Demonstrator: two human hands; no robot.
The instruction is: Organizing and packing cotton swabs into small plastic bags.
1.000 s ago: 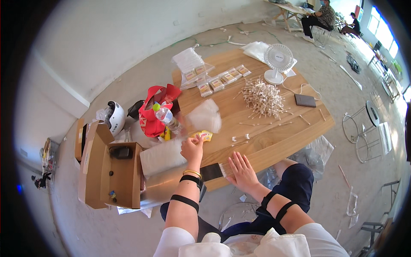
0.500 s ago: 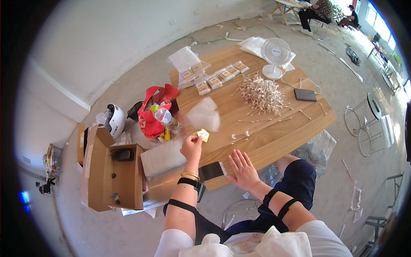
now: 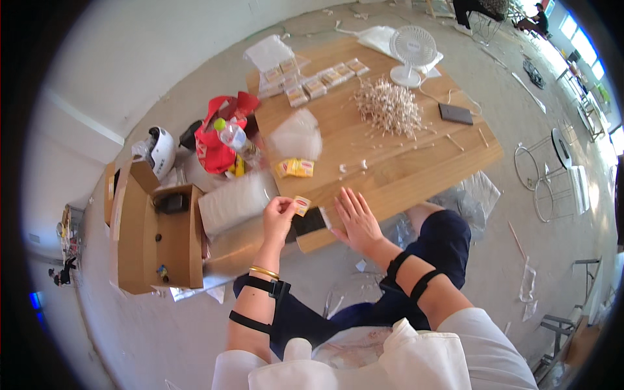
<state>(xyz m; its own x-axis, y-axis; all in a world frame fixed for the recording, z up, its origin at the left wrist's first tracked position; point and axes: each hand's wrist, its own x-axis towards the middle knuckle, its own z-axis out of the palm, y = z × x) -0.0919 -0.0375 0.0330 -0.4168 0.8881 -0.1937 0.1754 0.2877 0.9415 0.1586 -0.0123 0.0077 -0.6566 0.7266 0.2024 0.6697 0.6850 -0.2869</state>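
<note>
Between the thumb and fingers of my left hand (image 3: 278,216) is a small yellow card (image 3: 301,206), held just above a black pad (image 3: 308,222) at the table's near left corner. My right hand (image 3: 359,221) lies flat beside the pad, fingers extended, covering most of whatever white sticks are under it. More yellow cards (image 3: 294,168) rest on the wood beyond my left hand. Past them is a stack of clear plastic bags (image 3: 296,135). A large heap of cotton swabs (image 3: 389,107) sits farther back, with a few loose swabs (image 3: 353,167) nearer to me.
Packed small boxes (image 3: 325,79) line the far left of the table. A white fan (image 3: 412,49) and a dark power bank (image 3: 455,114) stand at the far right. To the left are a bottle (image 3: 235,138), a red bag (image 3: 211,146) and an open cardboard box (image 3: 177,244).
My left hand has drawn back toward the black pad with a yellow card, uncovering the other cards. My right hand stays flat by the pad. The whole view has shifted slightly.
</note>
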